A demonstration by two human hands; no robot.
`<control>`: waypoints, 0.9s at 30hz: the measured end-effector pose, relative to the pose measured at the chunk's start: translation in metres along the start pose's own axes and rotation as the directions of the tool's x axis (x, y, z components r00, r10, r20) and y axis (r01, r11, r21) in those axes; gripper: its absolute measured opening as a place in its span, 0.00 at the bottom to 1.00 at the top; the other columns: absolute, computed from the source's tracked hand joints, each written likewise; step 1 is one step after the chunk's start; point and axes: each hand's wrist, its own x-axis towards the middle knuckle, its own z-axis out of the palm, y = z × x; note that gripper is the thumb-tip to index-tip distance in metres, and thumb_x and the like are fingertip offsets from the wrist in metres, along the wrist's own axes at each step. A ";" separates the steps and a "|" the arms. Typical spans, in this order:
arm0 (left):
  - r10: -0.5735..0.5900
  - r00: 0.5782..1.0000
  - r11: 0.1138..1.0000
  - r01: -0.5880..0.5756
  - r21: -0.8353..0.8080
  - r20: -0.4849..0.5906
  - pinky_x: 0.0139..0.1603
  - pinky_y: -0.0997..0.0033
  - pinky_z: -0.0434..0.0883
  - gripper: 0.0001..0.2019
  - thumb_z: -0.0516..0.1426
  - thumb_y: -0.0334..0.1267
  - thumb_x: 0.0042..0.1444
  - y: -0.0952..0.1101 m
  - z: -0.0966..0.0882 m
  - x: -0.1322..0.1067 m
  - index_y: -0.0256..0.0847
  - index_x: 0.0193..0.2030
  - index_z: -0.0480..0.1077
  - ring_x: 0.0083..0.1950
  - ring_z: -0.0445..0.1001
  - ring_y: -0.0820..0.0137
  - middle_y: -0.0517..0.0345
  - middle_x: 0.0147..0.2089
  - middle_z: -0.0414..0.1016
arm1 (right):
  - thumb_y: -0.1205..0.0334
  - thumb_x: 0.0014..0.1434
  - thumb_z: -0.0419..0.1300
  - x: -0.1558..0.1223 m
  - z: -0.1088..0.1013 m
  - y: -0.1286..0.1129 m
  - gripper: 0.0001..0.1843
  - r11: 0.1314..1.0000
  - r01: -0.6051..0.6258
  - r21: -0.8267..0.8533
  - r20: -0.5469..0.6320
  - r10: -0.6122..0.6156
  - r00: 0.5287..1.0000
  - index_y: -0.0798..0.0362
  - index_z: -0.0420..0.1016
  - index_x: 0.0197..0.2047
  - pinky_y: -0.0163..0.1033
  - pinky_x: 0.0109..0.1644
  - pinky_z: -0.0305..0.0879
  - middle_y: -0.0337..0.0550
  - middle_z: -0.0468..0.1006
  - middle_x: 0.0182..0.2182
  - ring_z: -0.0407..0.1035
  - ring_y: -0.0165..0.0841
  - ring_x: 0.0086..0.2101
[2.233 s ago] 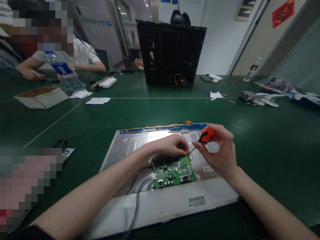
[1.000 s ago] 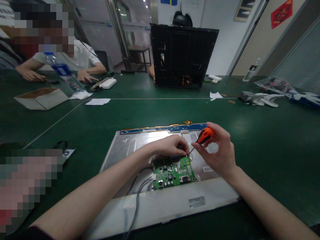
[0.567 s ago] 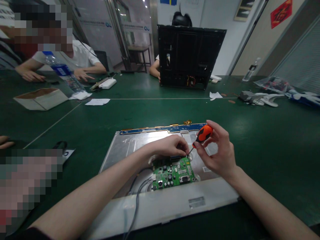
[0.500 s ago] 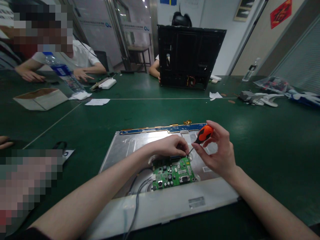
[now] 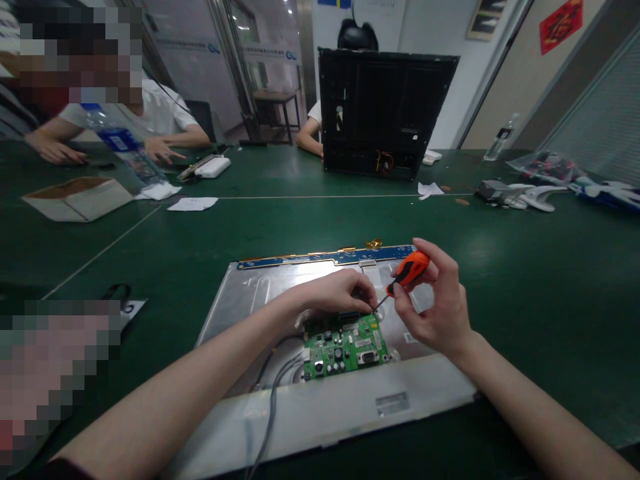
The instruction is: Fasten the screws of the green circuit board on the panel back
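Note:
A metal monitor back panel (image 5: 250,293) lies flat on the green table in front of me, with a green circuit board (image 5: 345,347) on it. My right hand (image 5: 435,307) grips a small orange-and-black screwdriver (image 5: 409,270), its tip down at the board's far right corner. My left hand (image 5: 340,293) rests curled at the board's far edge, fingertips pinched next to the screwdriver tip; what they pinch is too small to make out. Grey cables (image 5: 273,393) run from the board toward me.
A black monitor shell (image 5: 385,110) stands upright across the table with a person behind it. Other people sit at the far left near a water bottle (image 5: 123,143) and a cardboard box (image 5: 75,197). White parts (image 5: 530,195) and paper scraps (image 5: 193,203) lie further back.
The black monitor shell across the table has been shifted to the right. My hands stay at the board's corner; the screwdriver handle has turned slightly in my right fingers.

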 end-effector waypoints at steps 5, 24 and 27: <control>0.001 1.000 1.000 0.000 -0.002 0.012 0.41 0.71 0.69 0.05 0.62 0.30 0.54 0.002 -0.001 -0.001 0.37 0.38 0.77 0.38 0.74 0.69 0.59 0.35 0.77 | 0.62 0.62 0.63 0.004 -0.001 0.002 0.33 1.000 0.015 -0.022 -0.007 -0.015 1.000 0.47 0.57 0.67 0.35 0.27 0.74 0.43 0.74 0.42 0.71 0.29 0.26; -0.008 1.000 1.000 0.008 0.011 -0.001 0.39 0.72 0.68 0.03 0.63 0.30 0.53 0.003 -0.001 -0.001 0.38 0.36 0.77 0.35 0.72 0.70 0.60 0.33 0.76 | 0.63 0.63 0.63 0.006 -0.004 0.001 0.34 0.997 0.076 -0.032 0.000 -0.076 0.997 0.44 0.57 0.68 0.34 0.27 0.75 0.43 0.77 0.43 0.72 0.29 0.27; -0.010 1.000 1.000 0.010 -0.003 0.024 0.39 0.71 0.67 0.03 0.62 0.31 0.54 0.004 -0.001 -0.001 0.37 0.36 0.77 0.35 0.72 0.70 0.60 0.32 0.75 | 0.65 0.64 0.62 0.006 -0.004 0.001 0.37 0.997 0.066 -0.049 0.003 -0.066 0.998 0.43 0.55 0.72 0.36 0.27 0.75 0.39 0.78 0.37 0.71 0.30 0.25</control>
